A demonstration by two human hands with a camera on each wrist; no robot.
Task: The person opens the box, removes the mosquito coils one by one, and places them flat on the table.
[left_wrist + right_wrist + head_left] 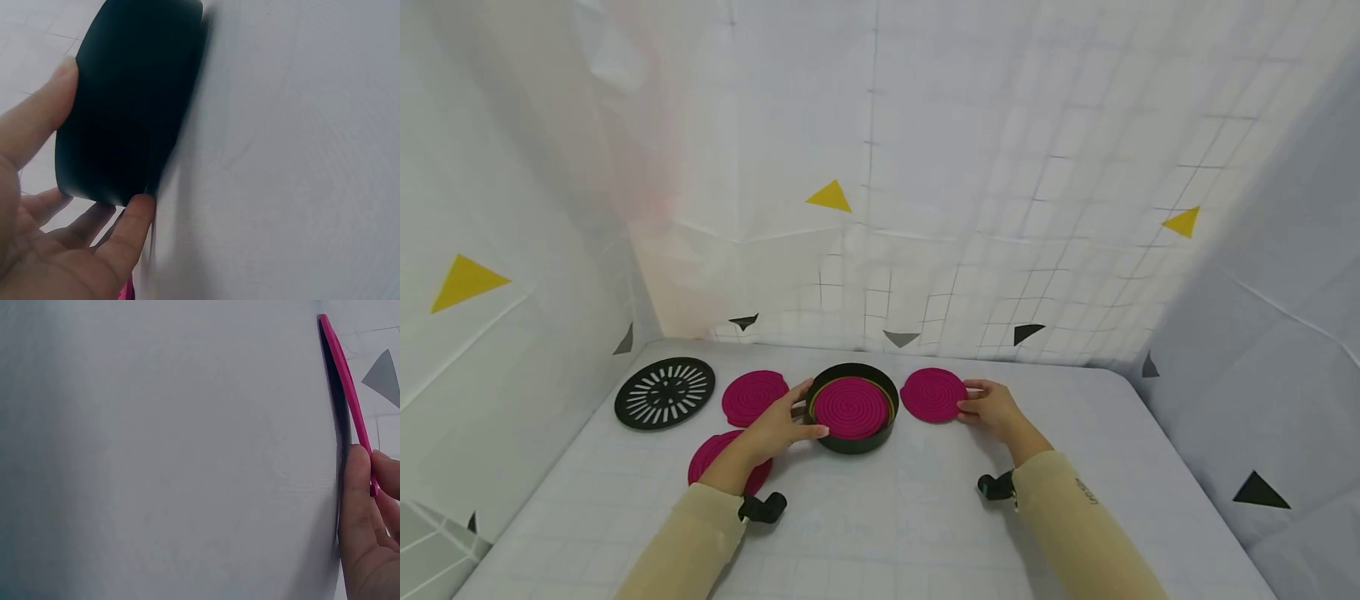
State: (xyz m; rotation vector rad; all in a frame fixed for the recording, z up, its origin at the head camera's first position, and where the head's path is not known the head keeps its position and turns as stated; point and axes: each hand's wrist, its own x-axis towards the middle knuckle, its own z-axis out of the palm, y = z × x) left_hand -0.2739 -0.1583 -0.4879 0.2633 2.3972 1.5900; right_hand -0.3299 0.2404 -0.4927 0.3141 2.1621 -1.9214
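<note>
My left hand (780, 425) grips the side of a round black holder (848, 447), thumb at its near left and fingers around its far left. Inside the holder lies a magenta coaster (850, 408) with spiral ridges. In the left wrist view the holder's dark wall (128, 100) shows between thumb and fingers. To the right of the holder, my right hand (992, 410) pinches the right edge of another magenta coaster (933, 395). The right wrist view shows that coaster edge-on (345, 378), tilted, its far side raised from the table over a dark shadow.
Two more magenta coasters lie left of the holder, one farther back (752, 397) and one nearer (706, 457), partly covered by my left forearm. A black slotted disc (665, 393) lies at the far left. White sheeting (955, 250) rises behind the table (895, 533).
</note>
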